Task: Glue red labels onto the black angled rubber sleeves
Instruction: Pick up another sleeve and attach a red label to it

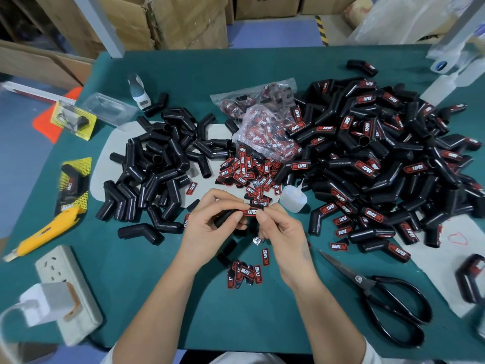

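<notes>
Head view: red label (pixel 252 211) held flat on black angled sleeve (pixel 227 216), above worktop middle, toward near edge. Label long axis set left-right, along sleeve's upper leg. Sleeve gripped by left hand (pixel 210 222), fingers curled round it, thumb on label's left end. Label's right end pinched by right hand (pixel 278 227); both hands at it, neither nearer. Pressing-down judged step in hand. Glue bottle (pixel 293 198) just beyond right hand. Unlabelled sleeves (pixel 154 164) piled toward left edge, labelled pile (pixel 380 164) toward right edge. Loose labels (pixel 246 177) between piles.

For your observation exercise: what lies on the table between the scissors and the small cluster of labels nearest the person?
Only bare green table separates the scissors from the label cluster, in the head view.
</notes>
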Demonstrator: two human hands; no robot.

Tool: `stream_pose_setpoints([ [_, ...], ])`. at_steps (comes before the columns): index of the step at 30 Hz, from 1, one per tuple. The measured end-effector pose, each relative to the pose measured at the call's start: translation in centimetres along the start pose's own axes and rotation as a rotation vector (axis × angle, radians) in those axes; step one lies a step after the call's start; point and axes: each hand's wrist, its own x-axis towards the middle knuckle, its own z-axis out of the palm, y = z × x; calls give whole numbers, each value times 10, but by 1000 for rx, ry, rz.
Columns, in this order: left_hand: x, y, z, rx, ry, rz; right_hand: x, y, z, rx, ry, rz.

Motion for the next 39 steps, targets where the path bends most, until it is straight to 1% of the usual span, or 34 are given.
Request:
stream_pose_setpoints([
  [5,0,3,-1,-36,25,-61,-2,3,0,-25,-21,-12],
  [12,-2,4,1,-48,17,-85,-1,4,3,-36,16,-46],
  [15,-3,4,5,-26,57,-63,-2,2,4,-31,4,-48],
  [18,-4,6,10,-16,134,-77,-2,0,5,-49,-11,-63],
  [20,-4,5,11,-24,153,-83,-2,0,5,-45,-19,-57],
  [23,-3,5,8,-42,128,-86,-2,0,6,-17,-12,-62],
  [30,-3,5,7,38,118,-45,-3,3,6,18,-23,-34],
  [35,-5,7,11,43,114,-20,-2,6,9,53,58,-59],
  [39,-6,8,12,23,110,-24,-3,7,9,52,82,-81],
])
